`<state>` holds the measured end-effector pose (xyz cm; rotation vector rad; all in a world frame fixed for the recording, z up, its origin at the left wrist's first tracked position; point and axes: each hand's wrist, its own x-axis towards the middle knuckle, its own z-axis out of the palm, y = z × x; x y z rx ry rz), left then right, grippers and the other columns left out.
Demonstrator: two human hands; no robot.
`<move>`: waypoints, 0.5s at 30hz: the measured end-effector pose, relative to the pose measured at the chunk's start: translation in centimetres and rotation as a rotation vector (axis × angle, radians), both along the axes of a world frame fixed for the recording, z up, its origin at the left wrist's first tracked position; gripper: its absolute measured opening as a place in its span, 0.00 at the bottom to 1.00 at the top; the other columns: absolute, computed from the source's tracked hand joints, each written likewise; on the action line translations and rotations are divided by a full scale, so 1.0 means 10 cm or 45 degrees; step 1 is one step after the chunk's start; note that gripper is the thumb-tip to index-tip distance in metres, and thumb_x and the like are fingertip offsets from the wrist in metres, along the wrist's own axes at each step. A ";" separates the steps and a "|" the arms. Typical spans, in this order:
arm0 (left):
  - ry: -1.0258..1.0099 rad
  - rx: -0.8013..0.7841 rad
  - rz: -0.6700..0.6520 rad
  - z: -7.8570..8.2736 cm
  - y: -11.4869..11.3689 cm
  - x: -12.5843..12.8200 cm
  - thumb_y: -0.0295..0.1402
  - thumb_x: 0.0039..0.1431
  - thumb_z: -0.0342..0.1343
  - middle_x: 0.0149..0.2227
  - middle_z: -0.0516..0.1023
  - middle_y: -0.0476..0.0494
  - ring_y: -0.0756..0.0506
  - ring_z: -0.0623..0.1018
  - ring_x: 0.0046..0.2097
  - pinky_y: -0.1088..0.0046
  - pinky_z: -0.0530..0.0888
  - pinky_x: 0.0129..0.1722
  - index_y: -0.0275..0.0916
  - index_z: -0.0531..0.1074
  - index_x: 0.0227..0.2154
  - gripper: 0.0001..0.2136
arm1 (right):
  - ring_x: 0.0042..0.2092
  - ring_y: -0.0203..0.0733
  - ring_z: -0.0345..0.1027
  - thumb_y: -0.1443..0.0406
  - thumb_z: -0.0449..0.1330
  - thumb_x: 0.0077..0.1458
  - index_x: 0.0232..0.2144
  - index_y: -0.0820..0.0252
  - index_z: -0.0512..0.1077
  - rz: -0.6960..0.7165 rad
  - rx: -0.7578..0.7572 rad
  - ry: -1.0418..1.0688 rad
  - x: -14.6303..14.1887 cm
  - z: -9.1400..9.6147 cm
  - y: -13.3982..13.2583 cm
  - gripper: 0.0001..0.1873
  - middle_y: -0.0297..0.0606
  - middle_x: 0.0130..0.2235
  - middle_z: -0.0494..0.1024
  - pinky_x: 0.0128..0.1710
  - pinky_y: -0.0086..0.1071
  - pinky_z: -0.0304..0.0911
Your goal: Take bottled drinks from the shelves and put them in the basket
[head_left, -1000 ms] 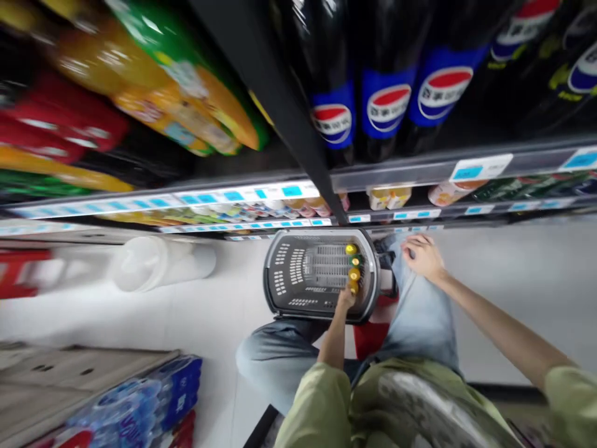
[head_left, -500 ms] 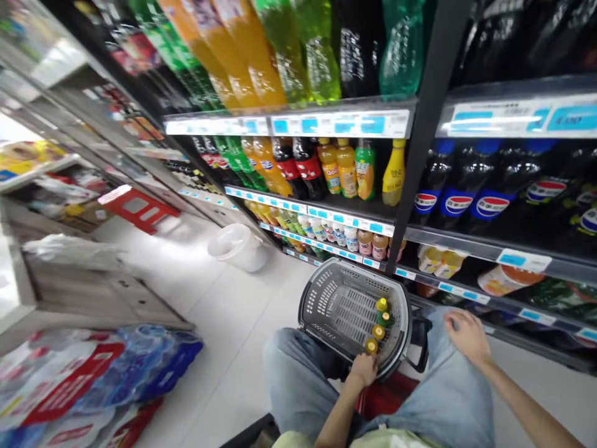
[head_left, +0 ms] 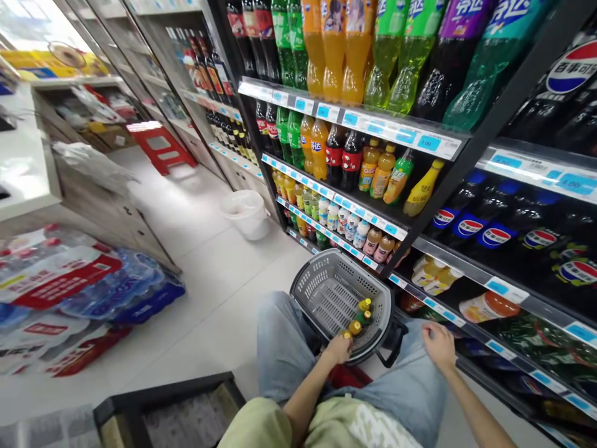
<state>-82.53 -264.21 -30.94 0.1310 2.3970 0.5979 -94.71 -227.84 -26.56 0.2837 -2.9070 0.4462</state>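
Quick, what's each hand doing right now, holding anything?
Left hand: at a yellow-capped bottle in the basket; grip cannot be told.
Right hand: loosely open on the knee, holding nothing visible.

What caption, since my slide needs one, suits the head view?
Left hand at a yellow-capped bottle in a gray basket, right hand on the knee, beside shelves of drinks.

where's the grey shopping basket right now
In the head view, the grey shopping basket sits just right of centre, between the person's legs and near the drink shelves, with the left hand at the bottles in its right end.
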 end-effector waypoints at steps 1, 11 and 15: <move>0.007 0.001 -0.001 0.01 0.01 0.01 0.33 0.67 0.51 0.57 0.83 0.29 0.31 0.82 0.61 0.54 0.79 0.62 0.38 0.79 0.55 0.18 | 0.54 0.55 0.75 0.57 0.50 0.63 0.38 0.57 0.82 -0.001 0.011 -0.007 0.00 0.01 0.00 0.21 0.48 0.48 0.86 0.58 0.46 0.63; 0.019 0.041 -0.091 0.21 -0.06 0.03 0.33 0.65 0.55 0.52 0.86 0.37 0.35 0.85 0.56 0.59 0.81 0.57 0.43 0.82 0.51 0.15 | 0.55 0.54 0.74 0.60 0.51 0.63 0.39 0.57 0.82 -0.004 0.148 -0.065 -0.05 -0.02 0.00 0.19 0.47 0.49 0.86 0.58 0.44 0.61; 0.020 0.041 -0.127 0.31 -0.25 -0.18 0.36 0.65 0.56 0.47 0.87 0.33 0.33 0.87 0.52 0.58 0.83 0.52 0.40 0.82 0.50 0.16 | 0.57 0.54 0.72 0.61 0.53 0.63 0.35 0.57 0.81 -0.007 0.270 -0.115 -0.04 0.07 -0.09 0.16 0.46 0.47 0.86 0.58 0.44 0.59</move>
